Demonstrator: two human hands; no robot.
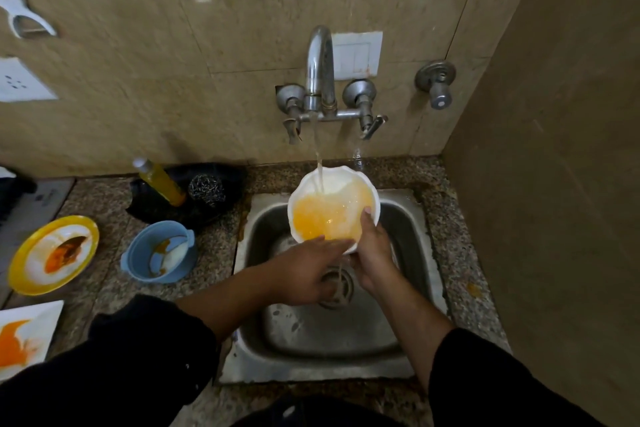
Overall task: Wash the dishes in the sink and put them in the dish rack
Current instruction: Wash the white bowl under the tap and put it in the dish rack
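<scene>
White scalloped bowl (334, 204) over the steel sink (311, 333), under the running tap (320, 62); cloudy orange-yellow water inside. Right hand (372, 246) gripping the near rim, thumb hooked inside. Left hand (304, 270) with fingers straight and together, laid flat on the rim. On the counter (214, 253) to the left: blue handled bowl (159, 251) with orange smears, yellow-rimmed plate (52, 253) with orange-brown residue, bottle of yellow liquid (162, 182), label unreadable.

Over sink (311, 371) at its 12 o'clock end: bowl (332, 204), under tap (320, 69) on wall. L hand (304, 270) at bowl's 7, R hand (374, 253) at 5, thumb on rim. On counter (214, 253): handled bowl (156, 276) at sink's 9, round plate (20, 263) beyond it, square plate (41, 319) at 8, bottle (162, 184) + scrubber (206, 190) at 10.
</scene>
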